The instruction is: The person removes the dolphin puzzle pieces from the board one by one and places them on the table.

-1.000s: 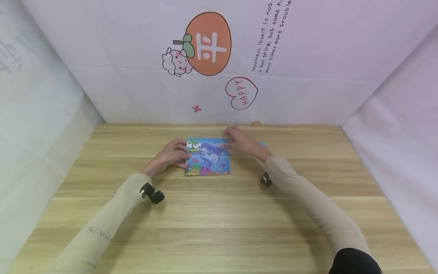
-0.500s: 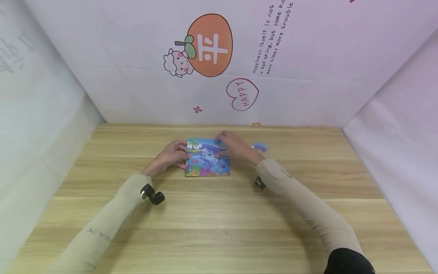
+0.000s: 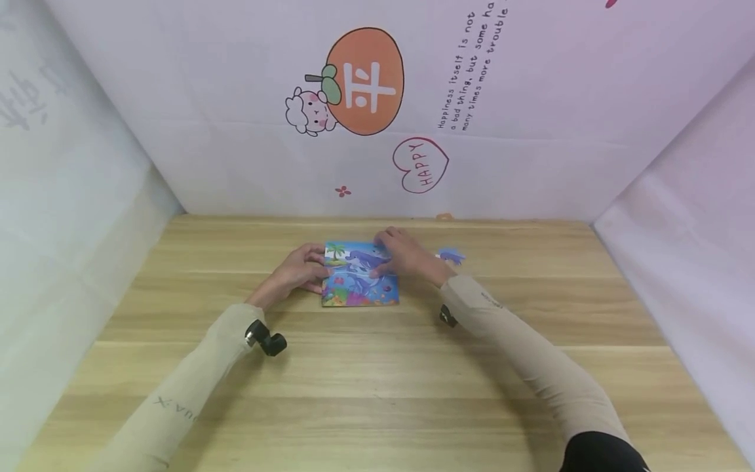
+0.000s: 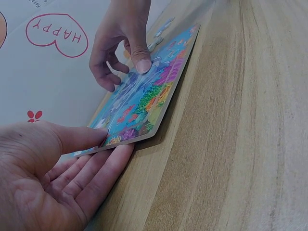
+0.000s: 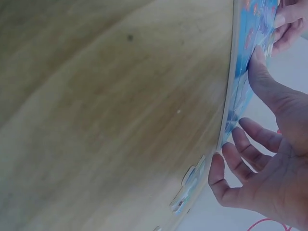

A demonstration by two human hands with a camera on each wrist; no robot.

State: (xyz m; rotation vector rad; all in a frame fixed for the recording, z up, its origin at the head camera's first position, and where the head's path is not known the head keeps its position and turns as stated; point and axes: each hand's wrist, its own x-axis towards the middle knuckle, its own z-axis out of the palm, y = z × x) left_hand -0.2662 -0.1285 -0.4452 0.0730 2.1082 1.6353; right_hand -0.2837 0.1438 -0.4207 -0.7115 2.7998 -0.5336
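A square dolphin jigsaw puzzle (image 3: 354,292) in a thin tray sits toward the back of the table. My left hand (image 3: 297,269) grips its left edge, thumb on the picture and fingers beneath the rim, as the left wrist view shows. On the right, my right hand (image 3: 407,254) reaches over the puzzle with its thumb pressed onto the upper picture. Its other fingers are loosely bent beyond the far right corner, with nothing between them in the right wrist view (image 5: 262,144). Part of the dolphin picture is hidden under this hand.
A loose blue puzzle piece (image 3: 451,255) lies right of the tray, partly behind the right wrist. The wooden table (image 3: 377,380) meets a white printed cloth backdrop (image 3: 236,164) at its far edge. Similar cloth hangs on both sides.
My right hand has moved left and toward me, from the puzzle's upper right corner onto the picture, uncovering more of the loose piece. My left hand keeps its grip.
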